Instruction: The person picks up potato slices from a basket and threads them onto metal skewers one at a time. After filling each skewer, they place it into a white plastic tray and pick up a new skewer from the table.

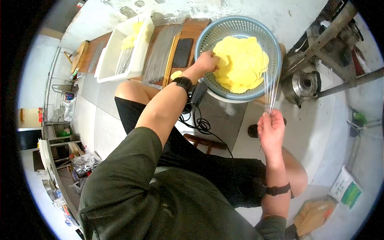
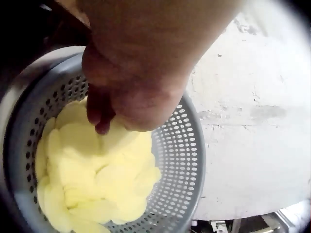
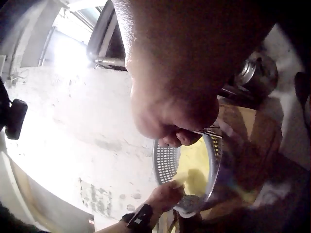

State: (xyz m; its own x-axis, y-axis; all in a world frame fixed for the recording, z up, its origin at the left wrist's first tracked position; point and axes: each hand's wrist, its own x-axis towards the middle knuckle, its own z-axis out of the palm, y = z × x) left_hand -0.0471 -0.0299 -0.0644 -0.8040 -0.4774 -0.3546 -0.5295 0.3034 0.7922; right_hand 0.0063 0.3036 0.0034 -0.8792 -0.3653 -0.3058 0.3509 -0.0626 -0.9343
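Observation:
A grey-blue plastic colander [image 1: 203,44] holds a heap of thin yellow potato slices [image 1: 240,66]. At the near left of the heap, my left hand [image 1: 207,62] pinches a potato slice [image 1: 222,60] between thumb and fingers. In the left wrist view the left hand [image 2: 141,92] covers part of that slice. My right hand [image 1: 272,127] grips a bundle of thin metal skewers [image 1: 272,88] by their lower ends. Their upper lengths fan out across the colander's right rim. The right wrist view shows the right hand [image 3: 175,116] with its fingers curled round the skewers.
On the wooden bench left of the colander are a dark phone-like slab [image 1: 183,52], loose metal skewers [image 1: 162,54] and a white bin [image 1: 105,66] with skewered slices. A metal kettle [image 1: 303,86] stands at right. A black cable [image 1: 203,125] hangs below the left wrist.

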